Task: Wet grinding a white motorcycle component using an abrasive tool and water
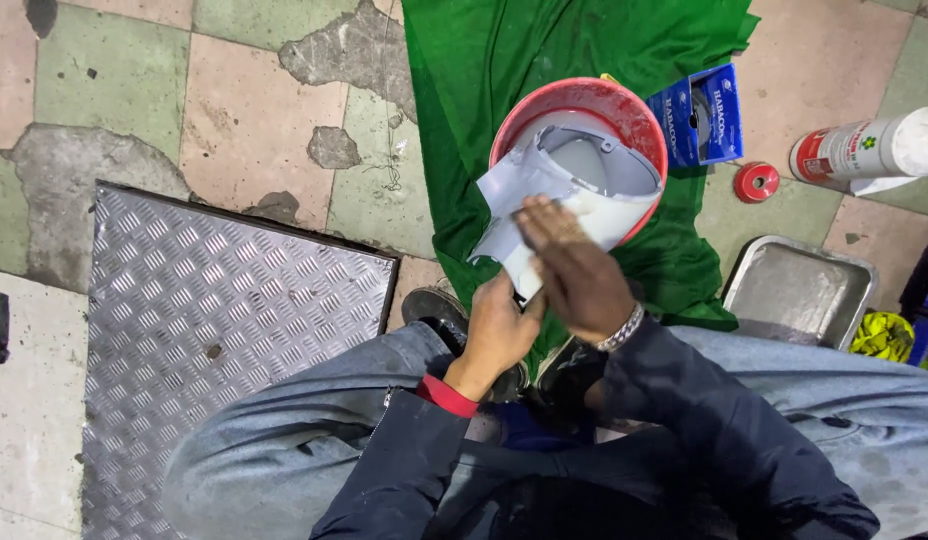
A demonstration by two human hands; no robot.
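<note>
Person squatting, two bare hands over a red round plastic basin (639,120) with water in it. Left hand (496,335) grips the lower edge of a grey curved moulded plastic panel (574,165), fingers clenched around that edge from below. Right hand (574,265) lies flat on the panel's pale face, fingers stretched out and together, pressing rather than grasping; whether something thin sits under the palm, cannot tell. Panel is tilted, upper end inside the basin beyond the fingertips, lower end toward the knees.

Green cloth (484,60) spread under the basin. Past the right fingertips: blue cardboard box (704,115), small red round cap (756,182), white spray can with red band (864,148). Right of the wrist: dented steel tray (799,290). Left of the left hand: diamond-plate metal sheet (214,310) on cracked tiled floor (114,80).

Risks, as judgement: wet panel could slip out of the single-handed grip; hard pressing could tip the basin and spill onto the cloth.
</note>
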